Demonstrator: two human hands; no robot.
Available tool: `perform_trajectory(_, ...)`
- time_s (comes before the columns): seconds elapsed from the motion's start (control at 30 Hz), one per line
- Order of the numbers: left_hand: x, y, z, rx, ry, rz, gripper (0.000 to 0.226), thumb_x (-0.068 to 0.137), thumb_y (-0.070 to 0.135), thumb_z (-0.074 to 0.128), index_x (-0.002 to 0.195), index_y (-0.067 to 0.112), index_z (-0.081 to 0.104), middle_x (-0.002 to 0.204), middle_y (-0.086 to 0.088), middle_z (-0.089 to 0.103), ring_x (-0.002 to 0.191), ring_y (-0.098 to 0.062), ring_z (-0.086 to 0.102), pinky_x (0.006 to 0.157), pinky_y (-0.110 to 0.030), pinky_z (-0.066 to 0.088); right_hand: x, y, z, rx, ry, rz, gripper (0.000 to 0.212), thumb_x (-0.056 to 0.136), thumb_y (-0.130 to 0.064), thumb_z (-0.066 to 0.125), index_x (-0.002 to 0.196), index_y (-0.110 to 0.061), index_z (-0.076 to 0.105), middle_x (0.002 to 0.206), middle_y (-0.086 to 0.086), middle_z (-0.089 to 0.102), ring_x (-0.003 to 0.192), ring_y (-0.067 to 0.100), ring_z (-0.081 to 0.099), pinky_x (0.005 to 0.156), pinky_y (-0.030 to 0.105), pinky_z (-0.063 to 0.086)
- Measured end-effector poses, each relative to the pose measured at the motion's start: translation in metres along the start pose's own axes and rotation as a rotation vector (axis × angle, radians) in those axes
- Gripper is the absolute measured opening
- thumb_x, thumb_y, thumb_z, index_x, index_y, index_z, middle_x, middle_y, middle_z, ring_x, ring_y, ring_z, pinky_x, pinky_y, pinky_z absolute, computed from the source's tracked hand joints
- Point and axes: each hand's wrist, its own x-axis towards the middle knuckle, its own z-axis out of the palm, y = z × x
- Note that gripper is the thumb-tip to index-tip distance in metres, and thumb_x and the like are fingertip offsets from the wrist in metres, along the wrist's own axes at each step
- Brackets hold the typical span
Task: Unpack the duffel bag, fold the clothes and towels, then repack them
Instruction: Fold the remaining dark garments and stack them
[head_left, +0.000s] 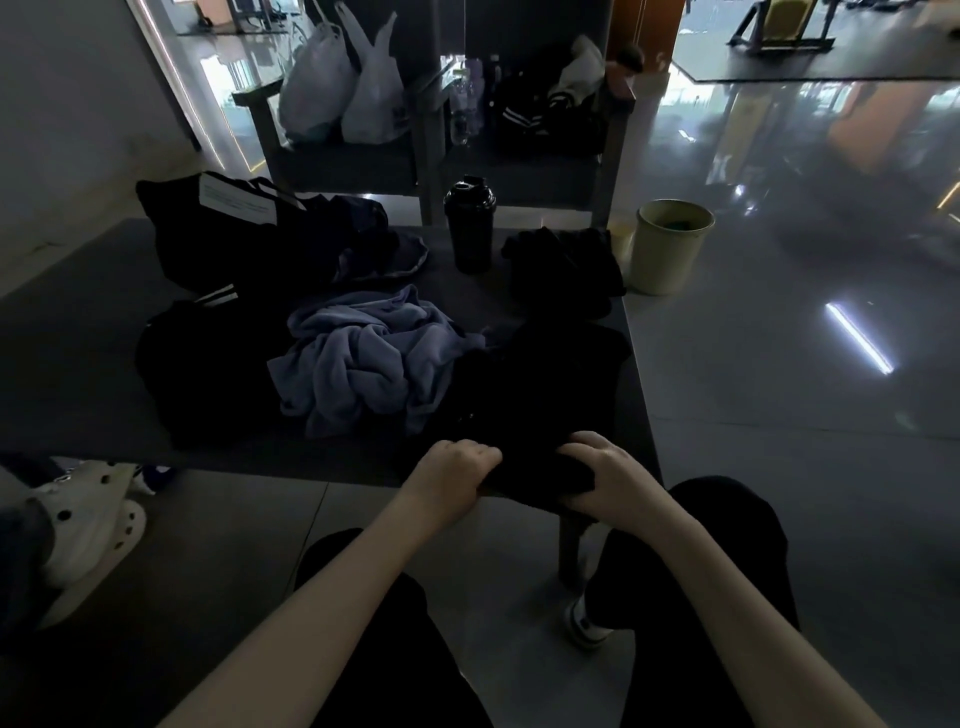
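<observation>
Down at the lower centre of the frame, we grip a black garment (535, 395) at the near edge of the table (78, 364). Our left hand (457, 473) curls over its bunched hem, knuckles up. Our right hand (602, 478) wraps the same roll just to the right, so the cloth runs under both sets of fingers. The rest of the garment spreads up the frame across the tabletop. A crumpled blue towel (363, 358) lies just left of it, the dark duffel bag (234, 234) sits at upper left, and a black bottle (469, 223) stands beyond.
</observation>
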Motion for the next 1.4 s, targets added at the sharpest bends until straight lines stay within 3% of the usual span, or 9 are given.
perform_trajectory(0.17, 0.014, -0.004, -0.026, -0.298, -0.158, -0.134, 0.027, 0.092, 0.013, 0.052, 0.116, 0.024, 0.057, 0.104, -0.003, 0.067, 0.093, -0.022, 0.063, 0.084, -0.042, 0.052, -0.022, 0.008, -0.005, -0.066, 0.062, 0.022, 0.113, 0.05, -0.07, 0.063, 0.148, -0.027, 0.025, 0.153, -0.006, 0.029, 0.139, 0.014, 0.029, 0.114, 0.042, 0.024)
perform_trajectory(0.33, 0.031, -0.006, -0.043, -0.463, -0.24, -0.137, 0.029, 0.092, 0.022, 0.057, 0.12, 0.032, 0.06, 0.109, 0.006, 0.067, 0.098, -0.012, 0.062, 0.091, -0.036, 0.051, -0.029, 0.015, 0.001, -0.031, 0.144, -0.002, 0.117, 0.056, -0.045, 0.084, 0.149, -0.027, 0.014, 0.149, -0.004, 0.035, 0.137, 0.016, 0.034, 0.115, 0.044, 0.023)
perform_trajectory(0.53, 0.05, -0.012, -0.06, -0.616, -0.207, -0.193, 0.019, 0.09, 0.023, 0.062, 0.109, 0.026, 0.066, 0.097, 0.003, 0.069, 0.088, -0.012, 0.066, 0.086, -0.033, 0.054, -0.018, 0.008, 0.009, 0.248, 0.308, 0.076, 0.087, 0.067, -0.019, 0.082, 0.138, -0.022, 0.031, 0.123, -0.004, 0.056, 0.107, 0.015, 0.056, 0.085, 0.032, 0.049)
perform_trajectory(0.63, 0.057, -0.016, -0.067, -0.675, -0.188, -0.224, 0.018, 0.089, 0.023, 0.065, 0.107, 0.02, 0.066, 0.097, -0.002, 0.069, 0.086, -0.016, 0.066, 0.079, -0.028, 0.052, -0.007, -0.002, 0.005, 0.445, 0.425, 0.203, 0.047, 0.081, -0.006, 0.07, 0.121, -0.015, 0.048, 0.094, -0.01, 0.061, 0.082, 0.004, 0.06, 0.066, 0.011, 0.046)
perform_trajectory(0.77, 0.062, -0.025, -0.081, -0.714, -0.232, -0.245, 0.028, 0.089, 0.033, 0.064, 0.116, 0.023, 0.062, 0.101, 0.006, 0.065, 0.091, -0.006, 0.062, 0.077, -0.016, 0.048, 0.012, 0.0, -0.002, 0.737, 0.49, 0.358, 0.011, 0.091, -0.004, 0.057, 0.101, -0.01, 0.057, 0.08, -0.002, 0.061, 0.073, 0.013, 0.058, 0.058, 0.011, 0.044)
perform_trajectory(0.93, 0.054, -0.048, -0.096, -0.921, -0.337, -0.3, 0.044, 0.087, 0.032, 0.065, 0.127, 0.031, 0.046, 0.116, 0.012, 0.06, 0.103, -0.003, 0.06, 0.085, -0.016, 0.048, 0.03, 0.016, -0.006, 0.853, 0.478, 0.528, 0.013, 0.097, -0.014, 0.047, 0.088, -0.02, 0.055, 0.08, 0.007, 0.059, 0.068, 0.017, 0.054, 0.063, 0.034, 0.044)
perform_trajectory(1.1, 0.048, -0.06, -0.066, -1.296, -0.323, -0.389, 0.042, 0.085, 0.019, 0.069, 0.124, 0.024, 0.054, 0.117, 0.001, 0.067, 0.111, -0.015, 0.063, 0.095, -0.031, 0.049, 0.039, 0.024, -0.007, 0.882, 0.446, 0.682, 0.019, 0.095, -0.017, 0.043, 0.105, -0.008, 0.056, 0.09, 0.011, 0.063, 0.076, 0.02, 0.059, 0.061, 0.031, 0.045)
perform_trajectory(1.27, 0.074, -0.038, -0.044, -1.144, -0.019, -0.642, 0.026, 0.092, 0.016, 0.06, 0.116, 0.007, 0.061, 0.091, -0.006, 0.07, 0.086, -0.023, 0.066, 0.076, -0.029, 0.053, 0.046, 0.021, -0.017, 0.76, 0.445, 0.724, 0.018, 0.093, -0.016, 0.044, 0.104, -0.005, 0.053, 0.08, 0.003, 0.058, 0.066, 0.014, 0.054, 0.053, 0.026, 0.04)
perform_trajectory(1.4, 0.085, -0.029, -0.039, -0.984, -0.029, -0.754, 0.025, 0.091, 0.015, 0.056, 0.114, 0.004, 0.059, 0.094, -0.018, 0.067, 0.083, -0.032, 0.065, 0.071, -0.038, 0.054, 0.038, 0.019, -0.022, 0.607, 0.471, 0.696, 0.016, 0.095, -0.016, 0.046, 0.107, -0.007, 0.051, 0.074, -0.002, 0.053, 0.06, 0.007, 0.049, 0.049, 0.02, 0.037)
